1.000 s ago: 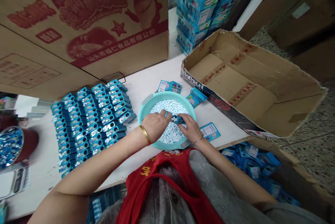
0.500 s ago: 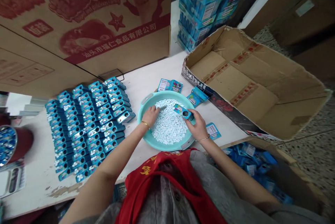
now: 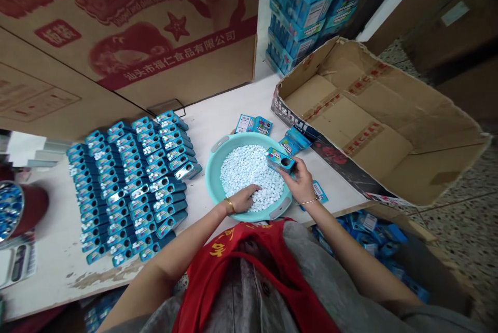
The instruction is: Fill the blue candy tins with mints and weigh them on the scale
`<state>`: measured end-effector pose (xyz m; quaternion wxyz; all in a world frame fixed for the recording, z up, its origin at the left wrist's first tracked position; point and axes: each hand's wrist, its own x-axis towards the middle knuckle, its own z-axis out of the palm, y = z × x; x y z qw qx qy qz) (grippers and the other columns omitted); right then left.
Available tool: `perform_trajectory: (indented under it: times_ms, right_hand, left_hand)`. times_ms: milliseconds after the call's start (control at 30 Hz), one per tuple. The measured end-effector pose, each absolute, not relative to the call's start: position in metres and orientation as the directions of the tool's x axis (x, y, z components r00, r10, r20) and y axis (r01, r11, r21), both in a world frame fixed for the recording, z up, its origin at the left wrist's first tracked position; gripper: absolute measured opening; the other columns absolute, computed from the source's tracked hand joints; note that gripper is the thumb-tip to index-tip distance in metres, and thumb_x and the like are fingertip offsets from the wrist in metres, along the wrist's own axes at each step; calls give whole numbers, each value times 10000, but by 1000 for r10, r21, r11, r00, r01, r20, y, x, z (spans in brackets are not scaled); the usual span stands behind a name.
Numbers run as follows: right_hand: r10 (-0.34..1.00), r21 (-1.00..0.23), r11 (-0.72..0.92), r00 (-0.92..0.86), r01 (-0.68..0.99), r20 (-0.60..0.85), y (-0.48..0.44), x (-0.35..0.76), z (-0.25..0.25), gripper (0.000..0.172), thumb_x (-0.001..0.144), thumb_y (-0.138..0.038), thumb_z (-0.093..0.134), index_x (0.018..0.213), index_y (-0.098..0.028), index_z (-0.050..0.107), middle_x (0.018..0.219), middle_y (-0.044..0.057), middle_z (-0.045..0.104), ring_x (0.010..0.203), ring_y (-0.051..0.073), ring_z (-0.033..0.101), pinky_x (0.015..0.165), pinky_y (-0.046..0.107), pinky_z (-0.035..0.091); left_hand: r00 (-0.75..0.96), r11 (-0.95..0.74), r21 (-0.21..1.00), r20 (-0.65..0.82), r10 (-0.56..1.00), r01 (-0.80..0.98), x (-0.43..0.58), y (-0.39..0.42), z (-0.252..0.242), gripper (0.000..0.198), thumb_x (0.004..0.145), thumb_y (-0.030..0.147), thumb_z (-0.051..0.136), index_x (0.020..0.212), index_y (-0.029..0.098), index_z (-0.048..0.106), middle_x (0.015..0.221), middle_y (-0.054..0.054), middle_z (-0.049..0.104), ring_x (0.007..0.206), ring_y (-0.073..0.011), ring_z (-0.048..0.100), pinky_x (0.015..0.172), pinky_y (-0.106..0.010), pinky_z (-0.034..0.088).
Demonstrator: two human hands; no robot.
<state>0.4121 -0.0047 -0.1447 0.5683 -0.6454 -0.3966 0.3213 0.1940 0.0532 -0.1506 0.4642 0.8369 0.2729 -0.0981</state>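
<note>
A turquoise basin (image 3: 212, 175) full of small pale-blue candies (image 3: 239, 167) stands before me on the table. My left hand (image 3: 243, 199) is over its near part, fingers bent together and dipped among the candies; their tips are partly hidden, so what they grip does not show. Above the right side of the basin, my right hand (image 3: 300, 182) is closed around a small blue candy box (image 3: 278, 160), tilted, with a dark round hole in its top. Rows of similar boxes (image 3: 132, 188) stand at the left, several with candies showing in their holes.
An open cardboard box (image 3: 330, 110) lies at the right, a carton of blue boxes (image 3: 365, 234) below it. Several blue boxes (image 3: 262, 126) lie behind the basin. Tall cartons (image 3: 155, 58) and stacked blue packs (image 3: 299, 22) stand at the back, a red container (image 3: 33, 208) far left.
My left hand has moved from the basin's left side toward its near middle, into the candies. A thin grey thing at its fingers no longer shows. My right hand has shifted slightly right with the box.
</note>
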Motion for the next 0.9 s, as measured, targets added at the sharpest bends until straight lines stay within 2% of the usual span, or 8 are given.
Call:
perform_trajectory:
  times_ms: [133, 300, 433, 567, 667, 767, 900]
  right_hand:
    - [872, -993, -14, 487, 114, 44, -6, 414, -145, 450, 716, -348, 733, 1122, -243, 569, 1012, 32, 657, 931, 218, 617, 880, 363, 502]
    - [909, -932, 0, 389, 362, 151, -8, 408, -143, 389, 794, -303, 626, 1169, -234, 546, 1102, 83, 638, 1026, 260, 602, 922, 419, 485]
    - [934, -858, 78, 264, 508, 241, -7, 398, -143, 391, 808, -209, 527, 1198, -233, 534, 1145, 105, 620, 1093, 282, 580, 955, 467, 476]
    - [937, -804, 153, 174, 575, 303, -6, 387, -144, 425, 819, -165, 493, 1238, -237, 506, 1159, 106, 614, 1118, 278, 565, 984, 487, 468]
    - [935, -793, 181, 148, 581, 322, -7, 381, -145, 427, 831, -167, 494, 1251, -243, 494, 1162, 106, 614, 1125, 280, 561, 993, 499, 465]
    - [935, -803, 180, 157, 568, 320, -7, 378, -148, 417, 841, -184, 499, 1253, -245, 489, 1160, 108, 614, 1116, 280, 565, 983, 503, 471]
    - [933, -814, 182, 165, 551, 320, -7, 377, -150, 401, 851, -197, 493, 1250, -238, 490, 1161, 111, 612, 1122, 274, 563, 982, 501, 474]
  left_hand:
    - [847, -326, 804, -367, 385, 497, 181, 68, -119, 436, 803, 141, 499, 1236, 168, 454, 1241, -99, 549, 1146, -211, 518, 1025, -383, 411]
    - [874, -480, 753, -262, 409, 450, 170, 94, -47, 383, 853, 161, 467, 1236, 162, 455, 1193, -110, 557, 1082, -199, 533, 975, -368, 438]
    - [861, -641, 575, -315, 400, 508, 186, 105, 0, 382, 847, 103, 428, 1219, 176, 477, 1155, -98, 563, 1087, -203, 533, 965, -363, 442]
    - [742, -758, 243, -516, 427, 605, 218, 99, 28, 370, 831, 38, 410, 1160, 157, 530, 1081, -106, 564, 980, -219, 594, 856, -359, 495]
    - [665, -780, 48, -557, 498, 624, 242, 86, 43, 399, 836, 28, 420, 1207, 149, 502, 1107, -124, 541, 896, -222, 630, 782, -374, 521]
    - [669, -796, -32, -522, 529, 605, 258, 71, 52, 355, 912, 68, 329, 1218, 134, 497, 1105, -148, 531, 907, -253, 624, 722, -402, 534]
    - [715, -831, -22, -497, 492, 556, 261, 62, 56, 313, 942, 106, 297, 1096, 129, 568, 1028, -154, 557, 1003, -309, 560, 679, -398, 531]
